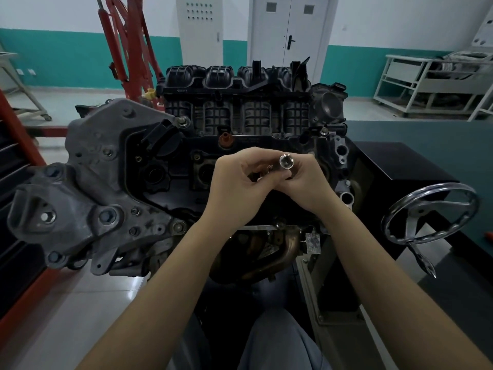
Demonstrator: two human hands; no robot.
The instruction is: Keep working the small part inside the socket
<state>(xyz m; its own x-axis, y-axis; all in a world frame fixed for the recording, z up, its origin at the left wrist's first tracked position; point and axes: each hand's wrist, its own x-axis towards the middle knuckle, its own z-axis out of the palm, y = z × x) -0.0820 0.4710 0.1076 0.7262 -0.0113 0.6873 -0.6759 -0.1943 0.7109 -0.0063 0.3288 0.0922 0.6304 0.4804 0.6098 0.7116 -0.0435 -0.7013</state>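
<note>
1. Head view: both hands meet right over the engine [170,166], above its dark valve cover.
2. Right hand [304,180] has its fingers curled round a shiny socket [286,162], open end facing the camera.
3. Left hand [240,180] pinches a small metal bit [269,168] just beside the socket; too blurry to tell what.
4. Chrome handwheel [429,212] sits off right.
</note>
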